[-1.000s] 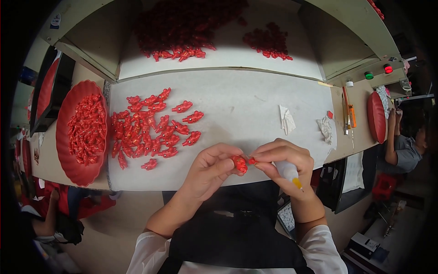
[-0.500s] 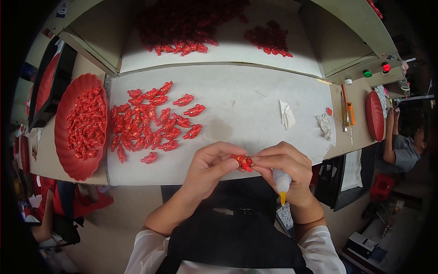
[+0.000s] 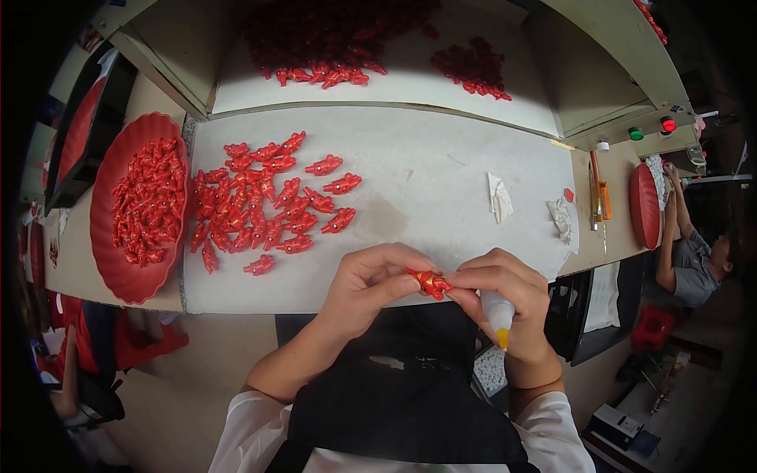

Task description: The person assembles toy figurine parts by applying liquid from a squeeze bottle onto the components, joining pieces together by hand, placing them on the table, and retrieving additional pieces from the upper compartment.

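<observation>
Between my two hands, over the table's front edge, is a small red figurine (image 3: 430, 284) with yellow markings. My left hand (image 3: 377, 285) pinches its left end between thumb and fingers. With thumb and forefinger, my right hand (image 3: 509, 293) grips its right end. Tucked in that same right hand is a white squeeze bottle (image 3: 498, 312), its yellow nozzle pointing down toward me. Left of my hands, a loose group of similar red figurines (image 3: 256, 206) lies on the white sheet (image 3: 441, 158). My fingers cover part of the held figurine.
A red scalloped tray (image 3: 106, 256) heaped with figurines stands at the left. Crumpled tissues (image 3: 499, 197) and an orange-handled tool (image 3: 605, 201) lie to the right. Behind, an open booth (image 3: 315, 94) holds more red pieces. A co-worker (image 3: 694, 260) sits at far right.
The figurine has turned between my fingers and now shows more of its length. My right hand has shifted slightly right with the bottle. The whole view has moved a little.
</observation>
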{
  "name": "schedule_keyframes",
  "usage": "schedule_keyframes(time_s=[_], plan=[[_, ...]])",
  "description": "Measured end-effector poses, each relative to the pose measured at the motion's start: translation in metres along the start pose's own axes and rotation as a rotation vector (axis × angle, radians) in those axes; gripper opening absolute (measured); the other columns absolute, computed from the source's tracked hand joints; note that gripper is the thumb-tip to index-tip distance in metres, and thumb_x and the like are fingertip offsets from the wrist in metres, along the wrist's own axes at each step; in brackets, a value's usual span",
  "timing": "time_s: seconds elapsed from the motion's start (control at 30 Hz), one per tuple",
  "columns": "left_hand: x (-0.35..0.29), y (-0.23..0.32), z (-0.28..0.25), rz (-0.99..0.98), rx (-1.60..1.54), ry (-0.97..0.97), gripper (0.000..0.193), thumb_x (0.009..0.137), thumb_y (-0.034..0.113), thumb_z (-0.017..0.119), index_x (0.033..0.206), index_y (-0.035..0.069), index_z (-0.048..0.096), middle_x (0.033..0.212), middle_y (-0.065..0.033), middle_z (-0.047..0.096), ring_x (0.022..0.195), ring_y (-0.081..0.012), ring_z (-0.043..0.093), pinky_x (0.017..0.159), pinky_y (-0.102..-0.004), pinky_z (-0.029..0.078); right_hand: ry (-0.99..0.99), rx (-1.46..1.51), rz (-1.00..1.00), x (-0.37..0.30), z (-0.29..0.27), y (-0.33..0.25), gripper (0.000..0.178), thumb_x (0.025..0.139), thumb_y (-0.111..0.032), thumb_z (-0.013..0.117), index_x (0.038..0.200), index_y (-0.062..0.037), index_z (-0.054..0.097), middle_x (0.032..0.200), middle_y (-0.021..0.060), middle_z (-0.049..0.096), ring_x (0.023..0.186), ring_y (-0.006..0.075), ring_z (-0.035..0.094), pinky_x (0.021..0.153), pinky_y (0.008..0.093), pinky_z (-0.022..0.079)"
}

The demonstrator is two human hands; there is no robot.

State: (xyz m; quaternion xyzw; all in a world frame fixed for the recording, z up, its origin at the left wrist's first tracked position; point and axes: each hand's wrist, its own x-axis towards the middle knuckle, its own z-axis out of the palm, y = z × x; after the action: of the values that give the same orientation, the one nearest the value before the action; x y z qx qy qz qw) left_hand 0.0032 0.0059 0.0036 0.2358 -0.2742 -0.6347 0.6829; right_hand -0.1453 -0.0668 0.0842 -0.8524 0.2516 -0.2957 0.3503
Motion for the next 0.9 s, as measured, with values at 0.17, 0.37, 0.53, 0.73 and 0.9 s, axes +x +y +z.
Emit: schedule_keyframes(time_s=[0.17,0.37,0.53,0.73,0.9], plan=[[0.001,0.0009,0.0029,0.145,0.113,-0.052,0.018,0.079,-0.006,0.051,0.096,-0.004,0.055,0.095,-0.0128,0.057,0.088,-0.0166,0.056,0.078,-0.0257,0.045,-0.008,-0.014,-0.006,-0.0022,-0.0003,-0.0031,0.023,0.061,0.003,0.069,0.081,-0.0028,0.061,0.069,0.0083,0.059,0.058,0.0191,0.057,0.051,0.0254,0.044],[-0.001,0.003,0.0006,0.152,0.149,-0.085,0.018,0.079,-0.006,0.05,0.097,-0.005,0.055,0.096,-0.0133,0.056,0.088,-0.0169,0.056,0.077,-0.0258,0.045,-0.006,-0.01,-0.024,-0.0015,0.0016,-0.0071,0.023,0.06,0.005,0.069,0.081,-0.0017,0.061,0.068,0.0089,0.059,0.057,0.0192,0.056,0.05,0.0254,0.043],[-0.0019,0.0017,0.0021,0.094,0.081,-0.072,0.018,0.08,-0.004,0.05,0.097,-0.005,0.054,0.096,-0.0128,0.056,0.088,-0.016,0.055,0.078,-0.026,0.044,-0.014,-0.028,-0.021,-0.0023,0.0008,-0.0088,0.025,0.059,0.006,0.068,0.081,-0.0016,0.061,0.068,0.009,0.059,0.056,0.0193,0.056,0.049,0.0252,0.043],[0.0006,0.002,0.0002,0.056,0.074,-0.085,0.017,0.081,-0.003,0.05,0.097,-0.005,0.054,0.095,-0.0122,0.056,0.089,-0.0155,0.055,0.078,-0.0258,0.044,0.001,-0.032,-0.019,-0.003,0.0015,-0.0077,0.025,0.059,0.007,0.068,0.081,-0.0016,0.061,0.067,0.0085,0.059,0.056,0.0195,0.056,0.049,0.0253,0.043],[0.003,0.0002,-0.0015,0.034,0.093,-0.065,0.017,0.081,-0.002,0.051,0.097,-0.004,0.055,0.095,-0.0114,0.057,0.088,-0.0148,0.055,0.078,-0.0254,0.044,0.005,-0.04,0.015,-0.0031,0.0024,-0.0052,0.023,0.061,0.006,0.067,0.082,-0.0017,0.06,0.067,0.0085,0.058,0.057,0.02,0.056,0.049,0.0257,0.043]])
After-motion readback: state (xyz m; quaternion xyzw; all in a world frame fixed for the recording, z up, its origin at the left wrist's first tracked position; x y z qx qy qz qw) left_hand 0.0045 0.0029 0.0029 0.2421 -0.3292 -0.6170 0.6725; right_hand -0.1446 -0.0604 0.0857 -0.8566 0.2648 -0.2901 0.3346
